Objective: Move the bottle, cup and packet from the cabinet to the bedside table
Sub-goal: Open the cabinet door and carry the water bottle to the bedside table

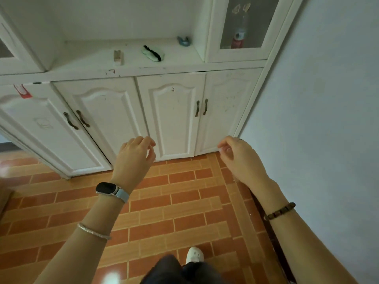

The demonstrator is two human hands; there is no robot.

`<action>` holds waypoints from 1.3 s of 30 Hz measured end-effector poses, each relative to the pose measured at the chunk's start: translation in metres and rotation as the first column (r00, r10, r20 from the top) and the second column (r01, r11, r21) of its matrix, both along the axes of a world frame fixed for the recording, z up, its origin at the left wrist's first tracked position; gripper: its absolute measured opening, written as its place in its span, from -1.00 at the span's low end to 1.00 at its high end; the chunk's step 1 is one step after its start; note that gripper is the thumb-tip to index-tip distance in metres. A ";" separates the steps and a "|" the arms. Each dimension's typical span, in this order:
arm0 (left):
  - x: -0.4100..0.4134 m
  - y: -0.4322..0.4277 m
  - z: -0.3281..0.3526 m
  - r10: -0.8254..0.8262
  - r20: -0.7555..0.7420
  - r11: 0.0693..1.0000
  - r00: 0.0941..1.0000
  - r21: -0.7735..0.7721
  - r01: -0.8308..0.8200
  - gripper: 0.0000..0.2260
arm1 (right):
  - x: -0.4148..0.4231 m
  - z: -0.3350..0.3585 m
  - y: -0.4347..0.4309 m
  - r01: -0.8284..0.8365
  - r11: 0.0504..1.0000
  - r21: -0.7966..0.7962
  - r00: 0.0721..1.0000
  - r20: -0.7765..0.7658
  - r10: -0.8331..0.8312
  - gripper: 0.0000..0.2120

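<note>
L hand (135,154) & R hand (240,158) up, apart, holding nothing, fingers loosely curled, in front of cabinet (170,111). Bottle (240,35) upright behind glass door (256,21), upper right.

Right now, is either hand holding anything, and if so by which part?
Nothing is held. The left hand and the right hand are both empty, fingers loosely curled, in front of the white wooden cabinet, whose lower doors are closed.
</note>
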State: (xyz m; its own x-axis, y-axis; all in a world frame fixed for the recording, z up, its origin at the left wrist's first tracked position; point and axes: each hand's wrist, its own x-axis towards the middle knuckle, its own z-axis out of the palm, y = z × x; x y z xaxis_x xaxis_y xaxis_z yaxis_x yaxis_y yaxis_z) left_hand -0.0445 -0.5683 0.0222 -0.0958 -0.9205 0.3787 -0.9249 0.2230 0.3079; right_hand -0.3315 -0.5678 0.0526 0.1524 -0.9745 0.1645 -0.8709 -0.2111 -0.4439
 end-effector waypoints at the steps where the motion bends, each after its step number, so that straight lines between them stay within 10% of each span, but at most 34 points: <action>1: -0.002 -0.010 0.000 -0.001 -0.004 1.000 1.000 -0.001 0.001 -0.89 | -0.004 -0.002 -0.011 -0.004 1.000 0.012 1.000 0.000 0.004 -0.86; 39: -0.088 -0.437 0.054 -0.311 0.080 0.936 0.947 -0.147 0.319 -0.87 | -0.051 0.042 -0.367 0.145 0.984 -0.105 0.985 0.104 -0.135 -0.85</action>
